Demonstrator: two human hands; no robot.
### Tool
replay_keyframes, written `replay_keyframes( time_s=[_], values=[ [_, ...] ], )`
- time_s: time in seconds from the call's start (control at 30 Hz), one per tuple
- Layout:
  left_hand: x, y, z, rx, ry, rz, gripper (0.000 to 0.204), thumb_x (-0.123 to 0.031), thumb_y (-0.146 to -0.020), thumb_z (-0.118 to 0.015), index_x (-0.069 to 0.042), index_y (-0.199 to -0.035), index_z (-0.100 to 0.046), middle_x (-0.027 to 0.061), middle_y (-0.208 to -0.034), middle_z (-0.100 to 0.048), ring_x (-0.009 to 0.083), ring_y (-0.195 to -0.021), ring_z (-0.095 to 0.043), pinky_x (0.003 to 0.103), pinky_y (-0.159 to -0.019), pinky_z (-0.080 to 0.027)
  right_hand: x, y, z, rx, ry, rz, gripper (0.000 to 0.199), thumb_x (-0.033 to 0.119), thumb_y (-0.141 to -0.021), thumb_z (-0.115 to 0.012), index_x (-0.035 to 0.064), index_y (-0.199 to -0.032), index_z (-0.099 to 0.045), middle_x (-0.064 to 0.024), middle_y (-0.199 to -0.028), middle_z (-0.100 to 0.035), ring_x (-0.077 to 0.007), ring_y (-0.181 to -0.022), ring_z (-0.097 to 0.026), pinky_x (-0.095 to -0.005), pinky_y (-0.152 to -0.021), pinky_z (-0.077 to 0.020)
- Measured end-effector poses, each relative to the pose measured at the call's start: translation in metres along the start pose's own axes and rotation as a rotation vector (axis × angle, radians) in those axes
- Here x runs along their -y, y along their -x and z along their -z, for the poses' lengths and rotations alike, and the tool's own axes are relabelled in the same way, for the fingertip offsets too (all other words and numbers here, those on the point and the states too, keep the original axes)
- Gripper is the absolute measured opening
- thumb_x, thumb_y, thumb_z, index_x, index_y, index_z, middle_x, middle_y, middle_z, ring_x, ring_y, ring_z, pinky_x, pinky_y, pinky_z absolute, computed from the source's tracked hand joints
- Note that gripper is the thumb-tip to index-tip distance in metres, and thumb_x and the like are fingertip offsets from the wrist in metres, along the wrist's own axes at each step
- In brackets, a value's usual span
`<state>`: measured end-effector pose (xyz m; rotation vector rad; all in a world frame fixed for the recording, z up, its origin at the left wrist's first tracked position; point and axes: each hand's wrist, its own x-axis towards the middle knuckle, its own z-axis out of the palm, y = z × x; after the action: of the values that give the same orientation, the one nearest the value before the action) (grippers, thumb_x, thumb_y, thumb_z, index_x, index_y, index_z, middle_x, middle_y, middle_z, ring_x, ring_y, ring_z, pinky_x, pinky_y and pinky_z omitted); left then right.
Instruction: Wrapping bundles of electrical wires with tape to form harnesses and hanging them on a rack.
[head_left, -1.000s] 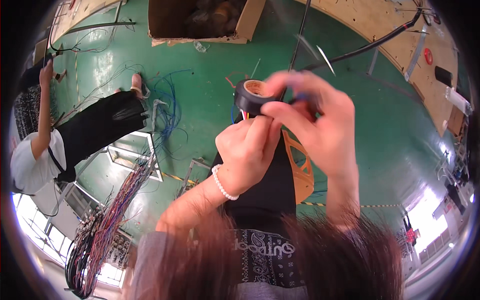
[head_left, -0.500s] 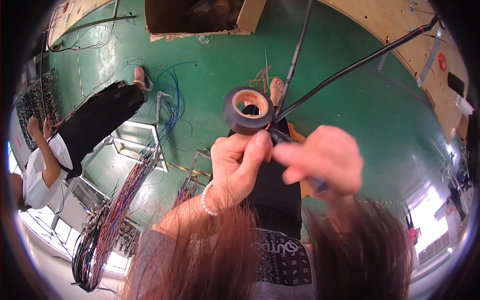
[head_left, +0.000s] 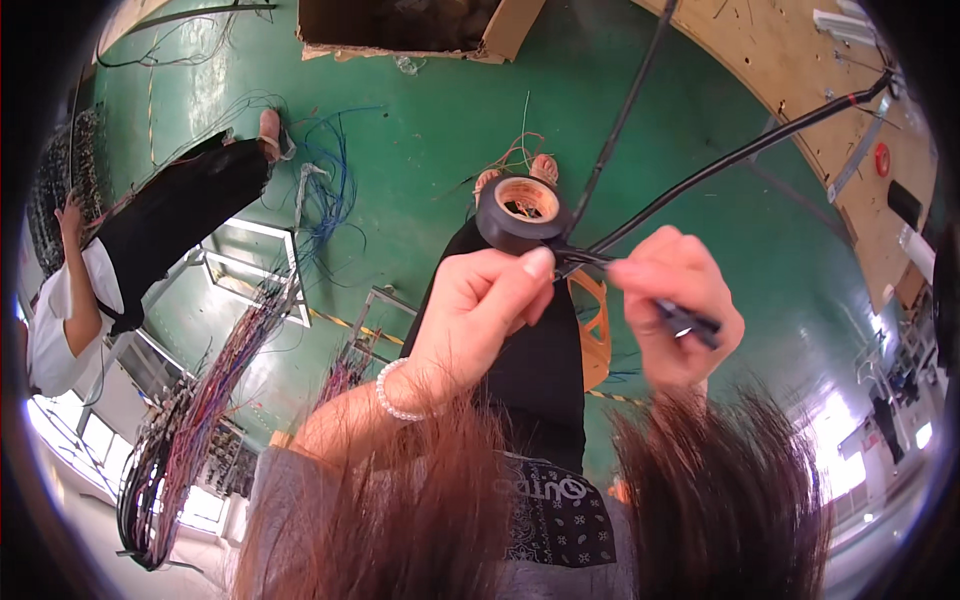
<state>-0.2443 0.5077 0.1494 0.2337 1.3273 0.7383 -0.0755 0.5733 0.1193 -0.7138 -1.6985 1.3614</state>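
My left hand (head_left: 485, 305) is closed, thumb and fingers pinching the point where black-wrapped cable branches meet. A roll of black tape (head_left: 497, 224) stands just above its fingertips, against the cables. From there one thin black branch (head_left: 617, 136) runs up and a thicker black-wrapped cable (head_left: 740, 153) runs to the upper right. My right hand (head_left: 682, 308) is closed beside it, thumb and forefinger on a short black strand (head_left: 588, 258) leading to the joint. A dark piece with a shiny spot (head_left: 690, 324) pokes out of the right fist; its kind is unclear.
A wooden board (head_left: 790, 70) with a red tape roll (head_left: 882, 159) rises at the right. A cardboard box (head_left: 400, 50) is at the top. Wire bundles hang on a rack (head_left: 295, 275) at the left, near another person (head_left: 180, 205). Blue wires (head_left: 335, 205) lie on the green floor.
My right hand has shifted slightly right and turned, showing the dark piece in its fist. The tape roll and my left hand have moved a little right in view.
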Motion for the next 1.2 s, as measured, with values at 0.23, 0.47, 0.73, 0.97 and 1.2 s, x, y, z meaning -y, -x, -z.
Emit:
replay_keyframes(
  time_s=[0.23,0.47,0.73,0.97,1.2],
  values=[
    [-0.012,0.002,0.005,0.150,0.032,0.044,0.047,-0.030,-0.100,-0.049,-0.006,-0.060,-0.053,-0.0078,-0.056,-0.040,0.0004,-0.052,-0.030,0.021,-0.046,-0.020,-0.035,-0.006,-0.009,0.172,-0.838,-0.584,0.036,0.018,-0.091,-0.058,0.0004,-0.121,-0.049,-0.0151,-0.134,-0.049,-0.0206,-0.123,-0.049,-0.0367,-0.101,-0.0419],
    [-0.012,0.006,0.000,0.058,-0.213,-0.164,0.037,-0.022,-0.099,-0.050,-0.004,-0.066,-0.053,-0.0029,-0.056,-0.042,0.0062,-0.048,-0.032,0.025,-0.045,-0.024,-0.037,0.002,0.001,0.243,-0.565,-0.529,0.029,0.029,-0.088,-0.067,0.0022,-0.090,-0.055,-0.0238,-0.131,-0.052,-0.0300,-0.118,-0.055,-0.0409,-0.101,-0.0443],
    [0.002,-0.012,0.006,-0.106,-1.034,-0.937,0.025,-0.014,-0.084,-0.067,-0.009,-0.070,-0.048,0.0032,-0.053,-0.048,0.0223,-0.046,-0.052,0.034,-0.041,-0.039,-0.006,-0.024,0.048,0.243,-0.663,-0.900,0.056,0.059,-0.087,-0.059,0.0036,-0.089,-0.049,-0.0245,-0.120,-0.056,-0.0249,-0.105,-0.059,-0.0381,-0.093,-0.0468],
    [0.006,-0.009,0.003,-0.194,-1.275,-1.029,0.019,-0.017,-0.083,-0.067,-0.008,-0.074,-0.053,-0.0008,-0.056,-0.047,0.0150,-0.047,-0.052,0.029,-0.041,-0.039,0.043,-0.070,0.064,0.596,-0.271,-0.860,0.053,0.038,-0.077,-0.078,-0.0032,-0.100,-0.054,-0.0162,-0.121,-0.051,-0.0166,-0.105,-0.052,-0.0301,-0.088,-0.0418],
    [0.014,-0.002,0.004,-0.208,-1.294,-1.075,0.019,-0.015,-0.058,-0.068,-0.006,-0.072,-0.058,0.0007,-0.062,-0.051,0.0153,-0.053,-0.054,0.027,-0.041,-0.039,0.056,-0.087,-0.009,0.586,0.507,-0.286,0.025,0.005,-0.071,-0.075,-0.0029,-0.092,-0.062,-0.0098,-0.089,-0.053,-0.0193,-0.078,-0.057,-0.0293,-0.065,-0.0481]
  ],
)
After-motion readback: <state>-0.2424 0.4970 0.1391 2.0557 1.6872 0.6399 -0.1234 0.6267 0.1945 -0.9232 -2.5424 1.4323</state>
